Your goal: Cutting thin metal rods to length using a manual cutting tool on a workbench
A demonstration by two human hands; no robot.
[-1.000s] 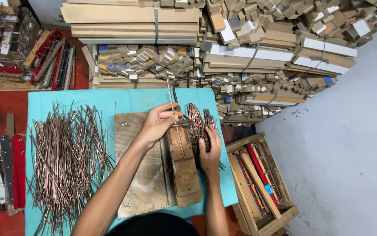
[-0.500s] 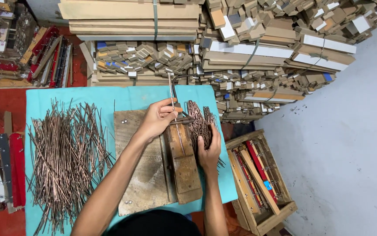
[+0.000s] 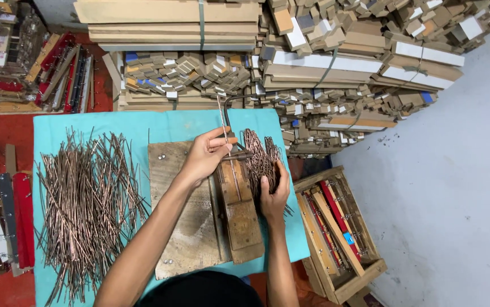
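Note:
My left hand (image 3: 206,154) pinches a thin copper-coloured metal rod (image 3: 222,122) that stands nearly upright at the far end of a narrow wooden jig block (image 3: 239,210). The block lies on a worn wooden board (image 3: 185,227) on a table with a teal cover (image 3: 94,122). My right hand (image 3: 273,190) rests at the block's right side, fingers curled over a bundle of bent copper rods (image 3: 259,156). A dark metal lever (image 3: 245,98) arches behind the jig.
A big loose heap of straight copper rods (image 3: 88,196) covers the table's left half. Stacks of wooden strips and blocks (image 3: 313,62) fill the back. A wooden crate (image 3: 341,233) with red pieces stands on the right; red and white slats (image 3: 6,219) lie on the left.
My left hand has shifted slightly at the jig's far end, still holding the upright rod. My right hand has stayed on the bundle of bent rods.

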